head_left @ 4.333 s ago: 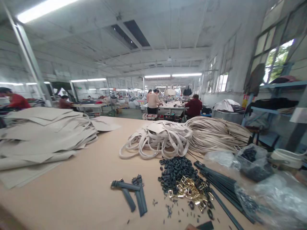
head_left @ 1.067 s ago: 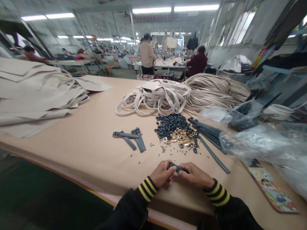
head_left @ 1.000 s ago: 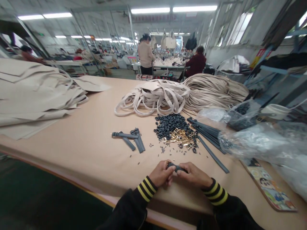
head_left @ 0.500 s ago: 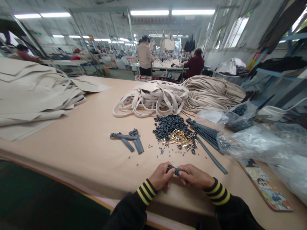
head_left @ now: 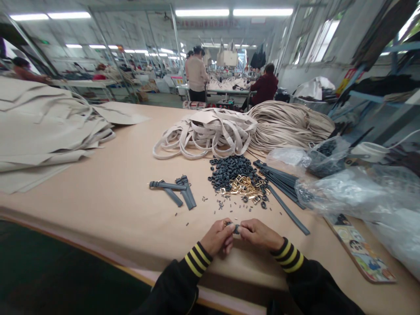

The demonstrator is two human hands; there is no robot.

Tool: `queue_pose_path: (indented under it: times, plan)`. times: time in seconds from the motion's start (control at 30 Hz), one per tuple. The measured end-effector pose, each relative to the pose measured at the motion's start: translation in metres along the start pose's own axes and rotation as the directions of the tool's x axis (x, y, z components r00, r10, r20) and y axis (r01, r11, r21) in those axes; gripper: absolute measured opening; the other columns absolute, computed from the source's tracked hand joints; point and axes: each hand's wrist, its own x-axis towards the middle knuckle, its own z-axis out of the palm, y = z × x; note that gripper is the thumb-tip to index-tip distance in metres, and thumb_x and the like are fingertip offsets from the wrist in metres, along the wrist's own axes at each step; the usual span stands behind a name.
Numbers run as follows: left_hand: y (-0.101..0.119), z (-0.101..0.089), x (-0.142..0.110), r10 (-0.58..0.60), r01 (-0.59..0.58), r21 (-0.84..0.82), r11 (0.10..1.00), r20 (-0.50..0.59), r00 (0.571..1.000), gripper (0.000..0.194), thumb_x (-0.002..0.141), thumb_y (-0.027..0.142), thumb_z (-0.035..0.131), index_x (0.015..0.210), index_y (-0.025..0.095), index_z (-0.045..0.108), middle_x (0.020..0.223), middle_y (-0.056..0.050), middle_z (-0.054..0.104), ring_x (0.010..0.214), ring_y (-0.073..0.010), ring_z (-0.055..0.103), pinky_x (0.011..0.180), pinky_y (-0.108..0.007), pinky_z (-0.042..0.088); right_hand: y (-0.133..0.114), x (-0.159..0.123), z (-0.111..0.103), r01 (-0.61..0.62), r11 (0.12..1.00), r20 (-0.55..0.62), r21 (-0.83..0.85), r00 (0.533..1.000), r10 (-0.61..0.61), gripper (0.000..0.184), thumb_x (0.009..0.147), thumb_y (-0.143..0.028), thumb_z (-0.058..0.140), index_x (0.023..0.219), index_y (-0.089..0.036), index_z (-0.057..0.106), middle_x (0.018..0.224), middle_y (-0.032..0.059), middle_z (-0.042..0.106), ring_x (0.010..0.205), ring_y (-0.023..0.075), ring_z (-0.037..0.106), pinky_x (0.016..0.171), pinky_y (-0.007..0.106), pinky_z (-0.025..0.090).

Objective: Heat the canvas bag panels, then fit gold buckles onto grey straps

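My left hand and my right hand meet near the front edge of the tan table. Both pinch a small dark strap piece with a gold buckle at its left end; most of it is hidden by my fingers. Just beyond my hands lie a heap of dark loops and gold buckles. A few finished dark straps lie to the left, and long dark strips to the right.
Beige strap loops and beige cord are piled further back. Stacked beige sheets fill the left. Plastic bags and a printed card lie on the right. People work at tables far behind.
The view has tilted down from the room to my hands. Over the last second my fingers have drawn closer together, so less of the dark strap piece shows between them.
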Motion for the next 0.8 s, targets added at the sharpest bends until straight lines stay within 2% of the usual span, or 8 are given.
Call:
queue_pose_path:
  times: [0.1,0.2,0.37,0.47,0.57,0.7,0.8]
  plan:
    - [-0.002,0.004,0.002,0.040,-0.039,0.013,0.999,-0.102,0.994,0.031,0.079,0.046,0.043,0.070,0.017,0.036,0.038,0.011,0.034,0.028,-0.0060,0.041,0.030,-0.014,0.029,-0.003,-0.002,-0.003,0.031,1.000,0.033,-0.005,0.999,-0.031,0.027,0.083,-0.023,0.038,0.059,-0.015,0.049,0.052,-0.0035,0.046,0.050,0.0084,0.043,0.051,0.020,0.032]
    - [-0.003,0.007,0.002,0.050,-0.045,0.039,0.998,-0.136,0.989,0.032,0.080,0.046,0.041,0.069,0.018,0.036,0.038,0.011,0.035,0.028,-0.0055,0.040,0.031,-0.014,0.028,-0.004,-0.005,-0.004,0.033,0.998,0.100,0.055,0.994,-0.038,0.025,0.082,-0.022,0.040,0.060,-0.015,0.049,0.052,-0.0037,0.047,0.048,0.0079,0.042,0.050,0.019,0.032]
    - [-0.004,0.009,0.002,0.044,-0.022,0.133,0.991,-0.162,0.986,0.033,0.081,0.048,0.037,0.067,0.018,0.036,0.037,0.010,0.035,0.028,-0.0058,0.041,0.031,-0.014,0.027,0.002,-0.004,0.003,0.059,0.994,0.001,0.095,0.998,-0.059,0.025,0.079,-0.028,0.047,0.058,-0.015,0.046,0.053,-0.0054,0.038,0.049,0.0073,0.035,0.047,0.019,0.027]
    - [-0.005,0.010,0.002,0.042,-0.008,0.184,0.983,-0.184,0.982,0.035,0.081,0.049,0.037,0.067,0.018,0.036,0.038,0.010,0.036,0.028,-0.0061,0.041,0.030,-0.014,0.027,0.005,-0.003,0.008,0.040,0.993,-0.042,0.109,0.998,-0.036,0.028,0.080,-0.032,0.046,0.058,-0.014,0.048,0.053,-0.0048,0.039,0.050,0.0077,0.035,0.047,0.019,0.027]
    - [-0.006,0.011,0.002,0.023,0.010,0.200,0.980,-0.165,0.986,0.035,0.081,0.051,0.036,0.067,0.018,0.036,0.039,0.009,0.036,0.028,-0.0062,0.041,0.029,-0.014,0.027,0.003,-0.005,0.005,0.029,0.998,-0.022,0.056,0.999,-0.028,0.029,0.080,-0.032,0.046,0.058,-0.014,0.049,0.052,-0.0041,0.044,0.049,0.0082,0.039,0.047,0.019,0.029]
    - [-0.003,0.010,0.001,-0.017,0.036,0.223,0.974,-0.087,0.996,0.035,0.082,0.051,0.034,0.069,0.018,0.036,0.038,0.009,0.037,0.028,-0.0060,0.040,0.028,-0.013,0.025,-0.003,-0.008,-0.004,-0.005,0.999,0.117,0.049,0.993,-0.001,0.034,0.084,-0.026,0.037,0.056,-0.015,0.050,0.047,-0.0034,0.047,0.044,0.0075,0.042,0.047,0.019,0.032]
    - [-0.001,0.007,0.002,-0.064,0.070,0.191,0.979,-0.039,0.997,0.036,0.081,0.053,0.032,0.070,0.018,0.036,0.037,0.010,0.034,0.027,-0.0065,0.039,0.027,-0.014,0.025,-0.003,-0.006,-0.002,0.030,0.997,0.051,0.073,0.998,-0.034,0.029,0.082,-0.024,0.040,0.057,-0.014,0.052,0.051,-0.0030,0.048,0.048,0.0077,0.043,0.049,0.018,0.033]
